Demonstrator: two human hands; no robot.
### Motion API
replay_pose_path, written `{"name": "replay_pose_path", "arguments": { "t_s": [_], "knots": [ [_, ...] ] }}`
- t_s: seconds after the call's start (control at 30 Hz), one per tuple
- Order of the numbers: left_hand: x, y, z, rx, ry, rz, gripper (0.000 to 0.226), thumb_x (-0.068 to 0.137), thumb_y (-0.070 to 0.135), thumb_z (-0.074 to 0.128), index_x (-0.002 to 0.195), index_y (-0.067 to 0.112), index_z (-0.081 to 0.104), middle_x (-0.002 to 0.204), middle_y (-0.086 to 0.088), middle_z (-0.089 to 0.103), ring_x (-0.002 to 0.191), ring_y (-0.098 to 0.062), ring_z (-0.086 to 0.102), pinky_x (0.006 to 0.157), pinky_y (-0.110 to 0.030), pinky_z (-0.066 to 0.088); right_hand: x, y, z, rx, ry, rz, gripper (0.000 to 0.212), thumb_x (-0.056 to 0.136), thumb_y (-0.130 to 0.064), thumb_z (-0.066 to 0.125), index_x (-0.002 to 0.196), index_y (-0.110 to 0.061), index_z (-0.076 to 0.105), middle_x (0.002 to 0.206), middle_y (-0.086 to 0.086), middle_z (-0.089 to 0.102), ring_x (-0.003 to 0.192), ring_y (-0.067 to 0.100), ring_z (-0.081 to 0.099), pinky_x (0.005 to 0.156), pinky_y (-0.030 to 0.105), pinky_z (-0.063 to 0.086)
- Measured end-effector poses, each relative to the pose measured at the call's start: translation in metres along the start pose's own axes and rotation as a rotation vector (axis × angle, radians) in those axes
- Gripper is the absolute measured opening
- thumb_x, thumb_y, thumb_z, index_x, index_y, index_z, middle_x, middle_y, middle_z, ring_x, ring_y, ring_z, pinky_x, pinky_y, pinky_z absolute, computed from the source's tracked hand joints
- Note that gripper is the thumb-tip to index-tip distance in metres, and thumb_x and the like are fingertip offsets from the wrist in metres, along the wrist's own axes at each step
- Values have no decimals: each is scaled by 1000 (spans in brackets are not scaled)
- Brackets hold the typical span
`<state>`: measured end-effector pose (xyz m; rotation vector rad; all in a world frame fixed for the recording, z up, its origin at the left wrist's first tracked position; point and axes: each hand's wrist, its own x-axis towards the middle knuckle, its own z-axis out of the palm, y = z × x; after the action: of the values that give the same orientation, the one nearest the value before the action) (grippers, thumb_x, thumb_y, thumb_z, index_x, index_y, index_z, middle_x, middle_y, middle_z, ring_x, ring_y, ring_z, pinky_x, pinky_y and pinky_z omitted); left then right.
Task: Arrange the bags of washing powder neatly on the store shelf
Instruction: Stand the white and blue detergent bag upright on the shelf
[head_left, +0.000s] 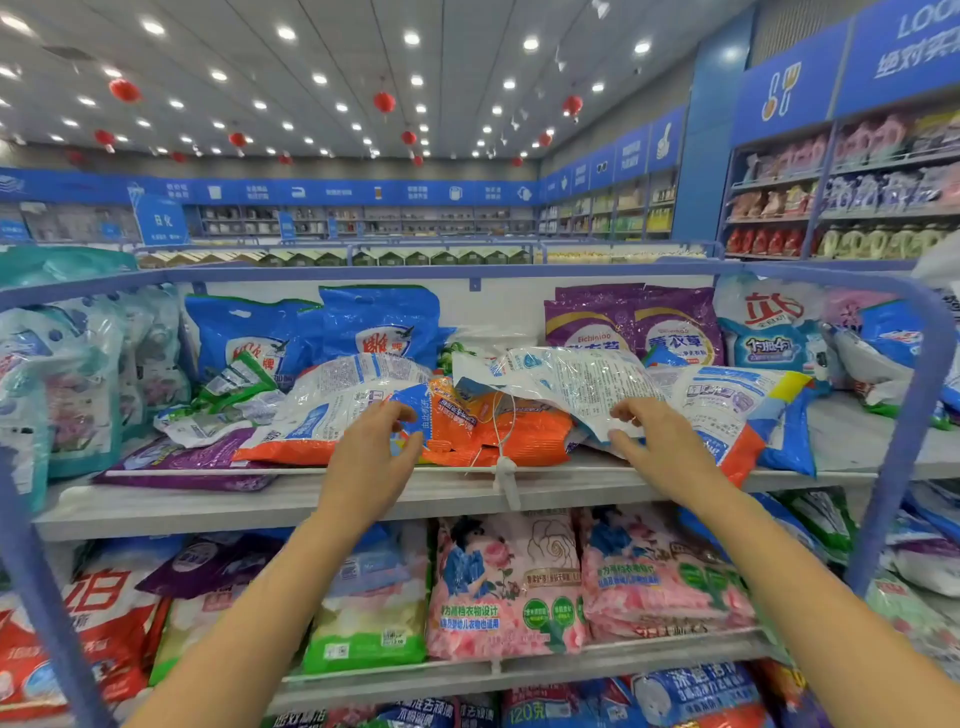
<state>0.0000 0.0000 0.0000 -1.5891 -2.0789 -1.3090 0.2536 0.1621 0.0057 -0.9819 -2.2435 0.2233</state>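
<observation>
Pinching blue corner of orange plastic powder bag (519, 431) with left hand (374, 452), pinching edge of white crinkled plastic bag (571, 379) (thumb on top) with right hand (660, 441), near front edge of grey shelf (208, 501).

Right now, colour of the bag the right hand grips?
White bag, blue print; head view.

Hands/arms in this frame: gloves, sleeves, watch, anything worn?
Nothing worn. Left hand and right hand are bare: no gloves, rings, watch or wristbands visible. Left forearm and right forearm are uncovered down to the frame edge, with no sleeve in view and no visible markings.
</observation>
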Motion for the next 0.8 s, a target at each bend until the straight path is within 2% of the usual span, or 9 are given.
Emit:
{"name": "replay_pose_path", "arguments": {
  "t_s": [0.1, 0.23, 0.43, 0.47, 0.53, 0.6, 0.7, 0.8],
  "knots": [
    [18, 1, 6, 2, 4, -8, 23, 88, 15, 58, 109, 6, 60, 107, -6, 59, 92, -12, 49, 82, -25, 37, 14, 3, 7, -89, -26, -20, 38, 90, -27, 56, 125, -14, 49, 128, 4, 51, 120, 21, 44, 96, 35, 39],
    [36, 4, 27, -69, -46, -21, 27, 89, 16, 58, 114, 7, 58, 111, -6, 60, 100, -16, 53, 87, -26, 39, 28, 4, 30, -85, -119, -16, 54, 89, -28, 58, 137, -14, 38, 141, 5, 41, 129, 22, 37, 105, 35, 33],
    [52, -3, 58, -114, -73, -38, 30, 87, 16, 59, 117, 11, 57, 109, 1, 60, 101, -14, 54, 88, -26, 41, 51, 15, 63, -236, -14, -123, 43, 90, -19, 53, 132, -13, 48, 133, 4, 53, 122, 21, 47, 105, 33, 28],
    [55, -5, 61, -115, -76, -45, 30, 87, 16, 60, 116, 12, 57, 107, 3, 59, 100, -13, 54, 90, -27, 42, 54, 17, 66, -269, 42, -150, 38, 88, -17, 57, 126, -12, 55, 126, 3, 59, 117, 22, 53, 104, 34, 32],
    [62, -9, 68, -118, -73, -59, 26, 87, 16, 61, 113, 15, 58, 104, 4, 60, 95, -11, 56, 88, -28, 45, 64, 25, 73, -311, 198, -240, 24, 79, -12, 67, 102, -12, 69, 101, 3, 71, 93, 22, 66, 90, 36, 45],
    [70, -12, 74, -107, -55, -73, 19, 86, 14, 62, 105, 16, 60, 98, 5, 61, 87, -8, 56, 79, -23, 45, 75, 35, 76, -335, 295, -273, 9, 75, -15, 65, 80, -16, 72, 76, 0, 72, 70, 20, 68, 75, 33, 50],
    [83, -16, 84, -58, -30, -92, 18, 87, 16, 62, 105, 14, 62, 99, 2, 62, 91, -11, 56, 80, -23, 42, 93, 40, 71, -306, 353, -234, 19, 76, -19, 52, 60, -17, 63, 53, -1, 63, 47, 21, 55, 61, 28, 42],
    [91, -13, 93, -53, 17, -139, 23, 86, 16, 62, 108, 11, 63, 102, -2, 63, 96, -16, 57, 83, -27, 42, 106, 34, 62, -276, 514, -238, 22, 74, -18, 56, 52, -15, 54, 41, -1, 52, 38, 19, 31, 55, 24, 30]
  ]
}}
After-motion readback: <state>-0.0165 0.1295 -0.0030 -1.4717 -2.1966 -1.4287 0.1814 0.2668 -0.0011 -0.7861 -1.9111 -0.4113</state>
